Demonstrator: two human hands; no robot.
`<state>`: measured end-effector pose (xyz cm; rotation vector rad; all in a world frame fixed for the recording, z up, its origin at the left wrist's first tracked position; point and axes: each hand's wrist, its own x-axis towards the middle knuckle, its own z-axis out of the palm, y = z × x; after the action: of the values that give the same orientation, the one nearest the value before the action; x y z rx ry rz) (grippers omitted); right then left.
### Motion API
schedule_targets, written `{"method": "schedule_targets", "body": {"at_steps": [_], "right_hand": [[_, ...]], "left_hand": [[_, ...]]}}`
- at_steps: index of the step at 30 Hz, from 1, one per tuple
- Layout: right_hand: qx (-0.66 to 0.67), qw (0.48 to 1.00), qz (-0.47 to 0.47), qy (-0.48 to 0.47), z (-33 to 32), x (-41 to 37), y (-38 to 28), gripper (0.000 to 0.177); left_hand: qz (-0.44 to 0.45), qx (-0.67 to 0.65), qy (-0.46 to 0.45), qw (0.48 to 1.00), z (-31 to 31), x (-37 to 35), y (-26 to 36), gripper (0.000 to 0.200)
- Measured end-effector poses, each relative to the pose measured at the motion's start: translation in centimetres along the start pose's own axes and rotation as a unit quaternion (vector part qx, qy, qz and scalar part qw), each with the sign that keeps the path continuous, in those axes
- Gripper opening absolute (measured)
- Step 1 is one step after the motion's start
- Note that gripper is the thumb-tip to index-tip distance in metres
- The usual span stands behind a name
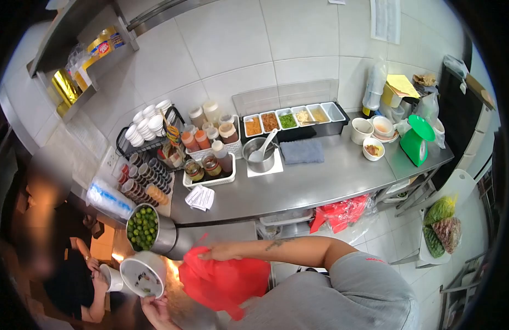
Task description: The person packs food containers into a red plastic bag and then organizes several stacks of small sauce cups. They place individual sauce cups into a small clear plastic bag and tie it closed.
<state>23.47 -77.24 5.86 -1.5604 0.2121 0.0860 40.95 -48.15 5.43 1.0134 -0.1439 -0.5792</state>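
Observation:
My left hand (155,311) grips the rim of a white tub (128,273). The tub is tilted with its mouth towards me, and a few dark and green bits lie inside. A crumpled red plastic bag (224,280) hangs from my right hand (217,252), whose fingers are closed on its top. What the bag contains, if anything, is hidden. Just beyond the tub, a steel pot (166,234) is full of small green limes (142,226).
A co-worker's hands (97,278) hold a white container (112,276) at left. On the steel counter (298,184) stand a topping tray (315,129), sauce bottles (196,140), a pot with a ladle (257,151), bowls (373,148) and a green scale (417,140). Several lidded cups (147,179) are stacked left.

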Motion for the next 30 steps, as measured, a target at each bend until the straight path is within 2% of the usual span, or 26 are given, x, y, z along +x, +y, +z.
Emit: {"method": "schedule_targets", "body": {"at_steps": [1,2,3,5,6,9,10,11,12,14,16,18,20,23,24,27,28,30], "right_hand": [[-0.027,0.999,0.019,0.019,0.4,0.9,0.0,0.057],[-0.057,0.997,0.037,0.039,0.3,2.1,0.1,0.057],[-0.086,0.993,0.053,0.060,0.1,2.9,-0.1,0.057],[-0.067,0.991,0.024,0.113,-0.5,2.6,-2.1,0.057],[-0.093,0.985,0.039,0.141,-1.4,2.6,-3.3,0.054],[-0.264,0.941,-0.090,0.193,-3.2,0.5,-5.6,0.051],[-0.331,0.915,-0.117,0.199,-2.3,-1.0,-6.3,0.042],[-0.397,0.896,-0.150,0.131,-1.0,-1.7,-6.0,0.036],[-0.456,0.869,-0.184,0.059,0.7,-2.3,-5.5,0.031],[-0.525,0.809,-0.255,-0.058,3.6,-4.5,-5.5,0.027],[-0.552,0.755,-0.326,-0.134,4.2,-8.9,-5.6,0.031],[-0.563,0.770,-0.300,-0.031,1.7,-10.5,-5.5,0.034],[-0.456,0.811,-0.328,0.165,-2.6,-10.9,-3.7,0.043],[-0.356,0.852,-0.308,0.229,-1.9,-9.8,0.6,0.048],[-0.289,0.911,-0.270,0.115,0.3,-9.6,1.6,0.051],[-0.130,0.934,-0.332,0.040,4.3,-9.0,0.5,0.052],[-0.108,0.944,-0.313,0.000,3.8,-9.8,-1.9,0.051],[0.023,0.950,-0.311,0.023,2.2,-9.7,-4.6,0.045]], "left_hand": [[0.013,0.031,-0.038,0.999,2.0,-1.2,0.5,0.055],[0.012,0.037,-0.026,0.999,6.5,-2.8,0.7,0.058],[0.005,0.075,-0.069,0.995,6.7,-2.6,0.2,0.058],[-0.041,0.123,-0.079,0.988,10.0,-4.4,-1.4,0.059],[-0.089,0.106,-0.089,0.986,9.9,-4.7,-3.0,0.058],[-0.198,0.023,-0.122,0.972,8.7,-4.1,-9.9,0.065],[-0.193,0.055,-0.135,0.970,9.3,-4.1,-11.8,0.063],[-0.189,0.088,-0.141,0.968,10.0,-4.3,-13.5,0.061],[-0.096,0.183,-0.231,0.951,10.3,-4.7,-15.0,0.054],[-0.028,0.212,-0.306,0.928,10.4,-4.8,-16.3,0.046],[-0.072,0.084,-0.292,0.950,10.2,-3.7,-16.5,0.044],[-0.115,-0.051,-0.279,0.952,10.2,-2.7,-16.7,0.043],[-0.149,-0.195,-0.266,0.932,11.2,-1.5,-16.8,0.043],[-0.100,-0.124,-0.033,0.987,14.5,-1.6,-13.8,0.045],[-0.089,-0.104,0.014,0.990,15.0,-1.2,-12.8,0.044],[-0.042,-0.056,0.077,0.995,14.0,0.6,-11.0,0.042],[-0.024,-0.040,0.085,0.995,13.3,1.0,-10.4,0.041],[0.006,0.009,0.104,0.995,11.1,0.6,-9.1,0.039]]}}
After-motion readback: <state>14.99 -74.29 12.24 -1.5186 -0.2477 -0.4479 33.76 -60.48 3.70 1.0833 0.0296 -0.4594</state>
